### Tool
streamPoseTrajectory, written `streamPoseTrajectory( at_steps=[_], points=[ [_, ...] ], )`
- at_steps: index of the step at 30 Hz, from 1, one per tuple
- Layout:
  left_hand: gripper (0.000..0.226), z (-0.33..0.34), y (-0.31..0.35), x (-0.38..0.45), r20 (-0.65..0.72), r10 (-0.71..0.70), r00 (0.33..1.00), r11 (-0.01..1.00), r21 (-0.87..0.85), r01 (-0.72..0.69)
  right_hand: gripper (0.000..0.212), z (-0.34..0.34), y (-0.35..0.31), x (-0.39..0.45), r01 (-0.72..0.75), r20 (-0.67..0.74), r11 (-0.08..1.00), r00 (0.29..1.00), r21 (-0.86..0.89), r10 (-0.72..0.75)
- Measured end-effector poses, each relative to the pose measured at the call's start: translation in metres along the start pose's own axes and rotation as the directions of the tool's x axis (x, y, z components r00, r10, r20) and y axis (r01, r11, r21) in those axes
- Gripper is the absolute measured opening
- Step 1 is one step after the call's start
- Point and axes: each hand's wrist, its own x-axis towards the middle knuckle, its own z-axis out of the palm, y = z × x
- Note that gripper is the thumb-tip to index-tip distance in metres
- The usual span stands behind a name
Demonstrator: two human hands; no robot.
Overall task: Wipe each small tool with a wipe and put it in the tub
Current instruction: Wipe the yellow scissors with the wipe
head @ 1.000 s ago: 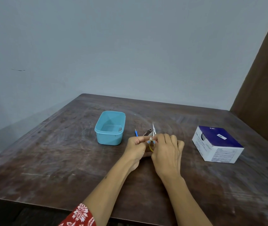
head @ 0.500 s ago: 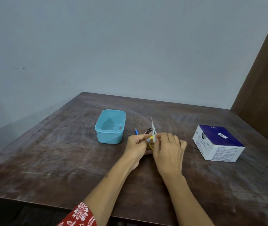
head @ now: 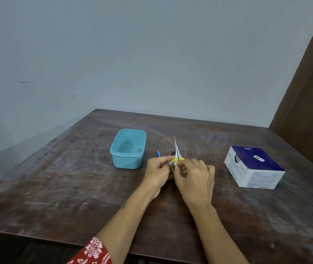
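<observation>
Head view: the tub (head: pixel 128 149) sits left of centre on the worktop (head: pixel 56 178), just left of the left hand (head: pixel 156 171), which pinches yellow-handled scissors (head: pixel 177 156) pointing toward the far edge, while the right hand (head: pixel 194 178) pinches a wipe (head: pixel 175 144) around them.

Little can be read here. The purple-and-white box (head: pixel 254 166), at about 3 o'clock on the counter (head: pixel 60 180), carries a small white mark on its purple top near the far edge that looks like "BD". A white sticker with a dark barcode sits on the same top face; its digits are too small to read. The white left side bears a line of large lettering and the front side bears blocks of fine print, all too blurred to make out. Nothing else shows text.
</observation>
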Motion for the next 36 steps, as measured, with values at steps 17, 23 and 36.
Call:
streamPoseTrajectory(
  at_steps=[17,23,36],
  points=[
    [0.029,0.0010,-0.0055,0.0033,-0.007,-0.010,1.000,1.000,0.020,0.010,0.009,0.0009,0.0015,0.0018,-0.150,0.012,0.980,0.988,-0.131,0.153],
    [0.029,0.0011,-0.0056,0.0011,0.015,0.004,1.000,0.998,0.060,-0.005,0.026,0.0013,-0.0016,0.0026,-0.062,0.019,0.994,0.998,-0.087,0.064],
    [0.028,0.0012,-0.0051,0.0016,0.038,0.030,0.999,0.999,0.043,-0.032,0.029,0.0010,-0.0005,0.0035,-0.082,-0.046,0.991,0.996,-0.102,0.078]
  ],
)
